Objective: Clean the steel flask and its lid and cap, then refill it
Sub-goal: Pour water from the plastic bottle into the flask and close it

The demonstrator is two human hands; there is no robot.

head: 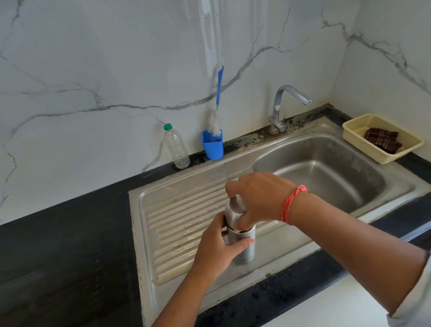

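The steel flask [246, 248] stands upright on the ribbed drainboard [177, 217] of the sink. My left hand [216, 245] grips the flask's body from the left, thumb across its front. My right hand [260, 198] comes from the right and curls round the steel cap [234, 210] on top of the flask. A dark band shows between the cap and the body. The lid under the cap is hidden.
A bottle brush [217, 112] stands in a blue cup [212, 145] at the wall, beside a clear plastic bottle [176, 148]. The tap [287, 104] points over the basin [319, 171]. A cream basket [381, 136] holds a checked cloth [382, 140].
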